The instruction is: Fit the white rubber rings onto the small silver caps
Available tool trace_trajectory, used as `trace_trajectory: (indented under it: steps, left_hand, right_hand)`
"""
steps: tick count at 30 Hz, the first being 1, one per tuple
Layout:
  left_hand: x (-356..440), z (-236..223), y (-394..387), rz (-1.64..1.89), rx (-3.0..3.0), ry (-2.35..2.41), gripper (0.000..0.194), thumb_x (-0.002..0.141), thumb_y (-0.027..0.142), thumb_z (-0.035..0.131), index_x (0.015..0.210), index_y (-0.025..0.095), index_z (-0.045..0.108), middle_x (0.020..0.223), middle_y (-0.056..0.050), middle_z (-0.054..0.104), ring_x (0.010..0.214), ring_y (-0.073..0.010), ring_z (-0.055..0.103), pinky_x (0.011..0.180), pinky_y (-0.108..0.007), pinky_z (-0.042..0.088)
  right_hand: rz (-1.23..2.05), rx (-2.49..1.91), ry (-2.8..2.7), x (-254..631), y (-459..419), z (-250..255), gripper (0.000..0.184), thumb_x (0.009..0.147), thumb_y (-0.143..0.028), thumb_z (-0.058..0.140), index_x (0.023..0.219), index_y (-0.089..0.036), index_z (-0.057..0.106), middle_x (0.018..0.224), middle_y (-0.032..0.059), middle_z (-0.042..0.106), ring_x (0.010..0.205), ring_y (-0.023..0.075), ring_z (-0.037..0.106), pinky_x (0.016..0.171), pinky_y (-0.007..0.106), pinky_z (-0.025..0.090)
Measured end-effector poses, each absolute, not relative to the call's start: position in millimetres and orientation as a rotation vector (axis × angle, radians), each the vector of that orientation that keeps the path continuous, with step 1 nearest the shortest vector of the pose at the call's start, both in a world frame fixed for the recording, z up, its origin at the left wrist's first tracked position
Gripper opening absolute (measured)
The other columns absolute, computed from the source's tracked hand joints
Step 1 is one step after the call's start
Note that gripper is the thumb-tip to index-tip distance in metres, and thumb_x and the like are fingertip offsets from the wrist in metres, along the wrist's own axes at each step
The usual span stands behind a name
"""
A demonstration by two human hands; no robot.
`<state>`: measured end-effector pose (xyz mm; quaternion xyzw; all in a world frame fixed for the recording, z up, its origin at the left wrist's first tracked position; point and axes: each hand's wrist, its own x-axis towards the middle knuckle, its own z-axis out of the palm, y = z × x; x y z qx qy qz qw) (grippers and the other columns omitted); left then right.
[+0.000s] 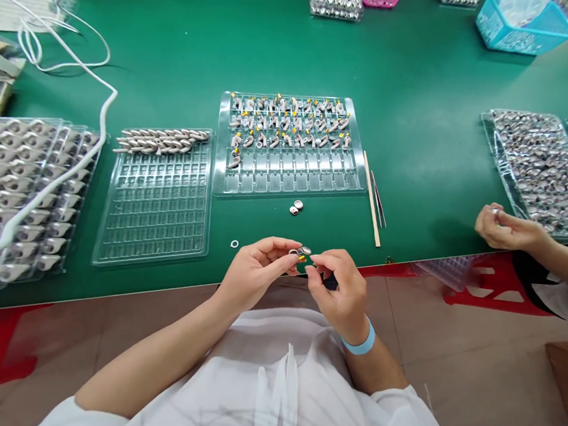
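My left hand [255, 270] pinches a small grey earpiece part [301, 251] with a yellow tip at the near edge of the green table [189, 50]. My right hand [339, 289], a blue band on its wrist, is closed with its fingertips meeting the same part; something dark shows under its fingers. Just beyond my hands lie two small round metal pieces [296, 207] and a small ring [234, 243]. Behind them is a clear tray [287, 176] whose far rows hold several grey parts with yellow tips.
A mostly bare clear tray [156, 207] with one row of grey parts lies left, beside stacked trays [14, 194] under a white cable [105, 115]. A wooden stick [372, 198] lies right of the middle tray. Another person's hand [506, 229] works by a filled tray [544, 171]. Baskets stand far back.
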<state>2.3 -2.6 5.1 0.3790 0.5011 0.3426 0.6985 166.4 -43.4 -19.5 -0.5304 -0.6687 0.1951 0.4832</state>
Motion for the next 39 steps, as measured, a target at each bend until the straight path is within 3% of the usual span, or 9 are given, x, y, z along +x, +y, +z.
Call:
trace_trajectory:
  steps: [5,11,15,21,25,30,34,39]
  left_hand:
    - [4.6,5.0,-4.2,0.755,0.847,1.08,0.029,0.077,0.032,0.076,0.098,0.013,0.071,0.095,-0.008,0.076,0.085,-0.0186,0.071,0.076,-0.027,0.061]
    - [0.4,2.0,-4.7,0.694,1.028,1.114,0.033,0.081,0.038,0.07,0.105,0.015,0.07,0.099,-0.009,0.076,0.086,-0.0209,0.072,0.08,-0.03,0.061]
    - [-0.3,-0.1,-5.2,0.618,1.292,1.293,0.035,0.08,0.045,0.067,0.103,0.02,0.071,0.101,-0.006,0.077,0.088,-0.022,0.073,0.08,-0.026,0.059]
    - [-1.7,-12.7,0.0,0.457,1.552,1.454,0.034,0.076,0.051,0.065,0.101,0.029,0.072,0.097,0.003,0.078,0.081,-0.0191,0.075,0.068,-0.017,0.058]
    - [-3.3,-18.1,-1.0,0.474,1.539,1.518,0.035,0.072,0.055,0.066,0.098,0.033,0.072,0.098,0.006,0.078,0.085,-0.0191,0.076,0.062,-0.014,0.057]
    - [1.5,-11.2,-2.7,0.496,1.568,1.537,0.025,0.075,0.054,0.064,0.091,0.037,0.073,0.088,0.01,0.078,0.077,-0.0206,0.076,0.06,-0.02,0.059]
    - [5.0,-4.4,-4.7,0.546,1.561,1.504,0.028,0.075,0.054,0.065,0.092,0.034,0.073,0.088,0.006,0.079,0.075,-0.0226,0.076,0.06,-0.022,0.06]
    - [2.1,-15.4,-5.5,0.532,1.544,1.498,0.035,0.077,0.052,0.066,0.101,0.027,0.073,0.097,0.0,0.078,0.082,-0.0208,0.076,0.064,-0.016,0.059]
  right_hand:
    - [0.475,-1.253,-1.714,166.2,-41.0,-24.5,0.025,0.088,-0.01,0.059,0.109,-0.023,0.06,0.097,0.0078,0.065,0.089,0.0184,0.063,0.072,0.032,0.056]
    - [0.521,-1.292,-1.68,167.0,-39.8,-23.2,0.02,0.087,-0.012,0.06,0.103,-0.023,0.062,0.094,0.007,0.066,0.089,0.0191,0.063,0.075,0.033,0.055]
    - [0.744,-1.349,-1.47,161.9,-39.5,-14.8,0.004,0.087,-0.022,0.06,0.088,-0.021,0.064,0.08,0.0028,0.063,0.068,0.0132,0.06,0.062,0.025,0.053]
    - [0.992,-1.369,-1.224,156.4,-34.9,-18.4,0.015,0.08,-0.032,0.066,0.076,-0.018,0.065,0.076,0.0015,0.063,0.062,0.0109,0.058,0.059,0.022,0.051]
    - [0.946,-1.366,-1.232,155.8,-38.5,-23.1,0.012,0.079,-0.03,0.065,0.079,-0.019,0.065,0.077,0.0017,0.062,0.06,0.0103,0.055,0.056,0.021,0.049]
    - [0.889,-1.352,-1.266,158.4,-39.7,-23.5,0.006,0.076,-0.026,0.066,0.078,-0.021,0.065,0.075,0.0013,0.061,0.061,0.0112,0.055,0.057,0.021,0.05]
    - [0.9,-1.361,-1.24,158.1,-39.5,-21.9,0.006,0.077,-0.027,0.066,0.08,-0.022,0.065,0.082,0.0028,0.065,0.065,0.012,0.058,0.059,0.022,0.053]
    - [0.794,-1.276,-1.31,160.3,-38.3,-23.6,0.007,0.078,-0.023,0.063,0.085,-0.021,0.065,0.085,0.0048,0.065,0.068,0.0128,0.062,0.064,0.024,0.056]
